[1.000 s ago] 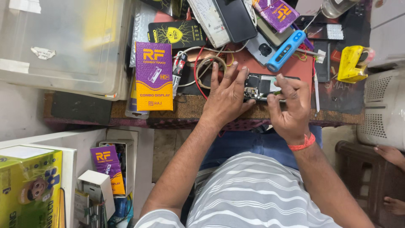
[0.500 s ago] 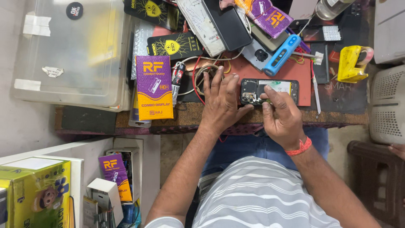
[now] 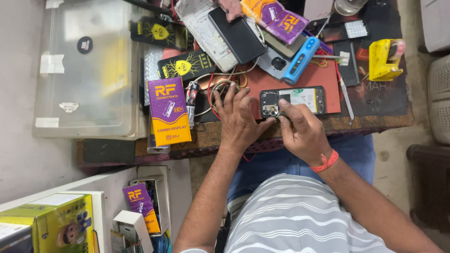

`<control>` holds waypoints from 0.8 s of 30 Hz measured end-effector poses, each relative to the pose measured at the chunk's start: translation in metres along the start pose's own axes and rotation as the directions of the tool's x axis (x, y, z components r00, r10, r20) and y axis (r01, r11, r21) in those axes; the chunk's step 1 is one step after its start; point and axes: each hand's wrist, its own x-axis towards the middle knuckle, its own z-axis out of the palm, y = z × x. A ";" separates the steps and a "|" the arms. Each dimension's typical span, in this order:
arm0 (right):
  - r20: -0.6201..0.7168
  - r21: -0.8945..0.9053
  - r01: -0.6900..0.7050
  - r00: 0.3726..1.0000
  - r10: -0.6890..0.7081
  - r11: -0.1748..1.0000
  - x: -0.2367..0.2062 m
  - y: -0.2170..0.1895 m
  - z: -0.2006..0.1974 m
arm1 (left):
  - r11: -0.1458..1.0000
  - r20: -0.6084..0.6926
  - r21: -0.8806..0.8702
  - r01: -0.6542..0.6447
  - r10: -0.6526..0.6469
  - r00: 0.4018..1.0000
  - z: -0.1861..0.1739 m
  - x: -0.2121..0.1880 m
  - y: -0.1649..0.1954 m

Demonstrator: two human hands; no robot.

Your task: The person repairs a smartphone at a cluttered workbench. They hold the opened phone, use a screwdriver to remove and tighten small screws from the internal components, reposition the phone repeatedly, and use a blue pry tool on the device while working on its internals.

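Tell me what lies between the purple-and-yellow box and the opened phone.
In the head view, the left hand and a tangle of wires lie between the box and the opened phone.

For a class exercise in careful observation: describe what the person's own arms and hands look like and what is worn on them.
Both forearms are bare, with no sleeves, gloves, rings or watch in view. The left hand wears nothing. The right hand has a red-orange thread band tied around its wrist, with a small knot. A grey and white striped shirt covers the torso below.
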 end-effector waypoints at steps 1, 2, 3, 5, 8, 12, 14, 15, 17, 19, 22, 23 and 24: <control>-0.022 -0.033 0.007 1.000 -0.008 0.999 -0.001 0.001 0.001 | 1.000 -0.012 0.001 -0.010 0.010 1.000 0.000 0.001 0.000; -0.028 -0.044 -0.023 0.999 0.022 0.999 -0.002 0.002 0.002 | 1.000 -0.023 0.001 -0.020 0.020 1.000 0.000 0.002 0.001; -0.037 -0.051 -0.052 0.998 0.050 0.997 -0.002 0.005 0.003 | 1.000 -0.018 0.003 -0.015 0.015 1.000 -0.001 0.002 0.001; -0.098 -0.011 -0.073 0.993 0.072 0.997 -0.005 0.012 0.003 | 1.000 -0.016 0.000 -0.031 0.031 0.999 -0.004 0.006 0.005; -0.273 0.039 -0.124 0.953 0.130 0.991 -0.029 0.029 -0.020 | 0.996 -0.022 0.032 -0.088 0.089 0.996 -0.007 0.013 0.020; -0.456 0.171 -0.118 0.870 0.185 0.978 -0.091 0.051 -0.061 | 0.986 -0.026 0.088 -0.140 0.143 0.989 -0.004 0.011 0.070; -0.479 0.254 -0.159 0.836 0.267 0.954 -0.133 0.064 -0.086 | 0.968 0.026 0.096 -0.234 0.232 0.972 0.010 0.014 0.100; -0.469 0.301 -0.216 0.815 0.342 0.929 -0.153 0.069 -0.096 | 0.956 0.047 0.102 -0.275 0.271 0.961 0.020 0.017 0.117; -0.411 0.432 -0.399 0.711 0.571 0.809 -0.193 0.076 -0.110 | 0.951 0.188 0.015 -0.308 0.300 0.935 0.042 0.025 0.148; -0.390 0.412 -0.488 0.669 0.633 0.769 -0.227 0.078 -0.119 | 0.940 0.247 0.018 -0.341 0.326 0.912 0.067 0.038 0.177; -0.347 0.426 -0.603 0.580 0.737 0.675 -0.260 0.073 -0.122 | 0.929 0.384 0.057 -0.366 0.318 0.867 0.092 0.054 0.207; -0.333 0.436 -0.635 0.544 0.770 0.638 -0.265 0.074 -0.122 | 0.926 0.399 0.070 -0.371 0.315 0.861 0.099 0.059 0.214; -0.331 0.462 -0.620 0.544 0.771 0.635 -0.266 0.077 -0.122 | 0.922 0.413 0.083 -0.377 0.312 0.856 0.105 0.064 0.220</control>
